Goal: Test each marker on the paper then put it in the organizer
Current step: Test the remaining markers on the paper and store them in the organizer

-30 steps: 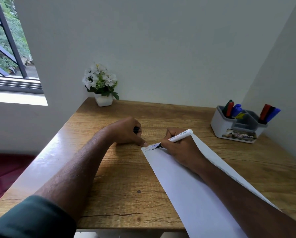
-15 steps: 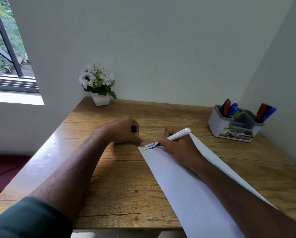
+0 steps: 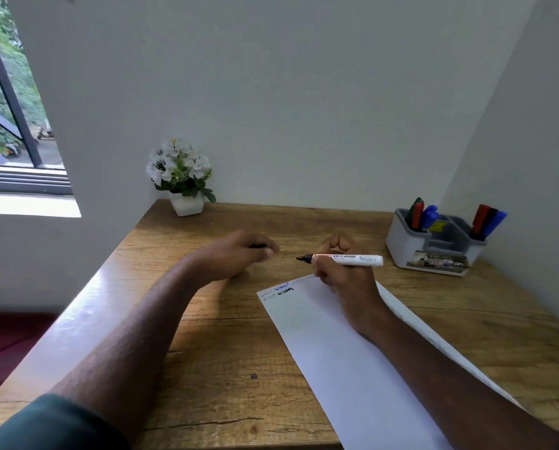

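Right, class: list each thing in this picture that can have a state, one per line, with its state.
white marker: uncapped, lifted off the paper, gripped by right hand
black cap: off, held in left hand
paper: flat, scribbled at top corner
organizer: upright, markers in two compartments

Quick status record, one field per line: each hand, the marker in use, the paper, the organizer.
left hand: left hand above the table, fingers curled round a small black cap
right hand: right hand grips the white marker
marker: uncapped, roughly level, black tip pointing left, off the paper
paper: white paper flat on the table, scribbles at its far left corner
organizer: grey organizer at the far right, capped markers standing in its left and right compartments
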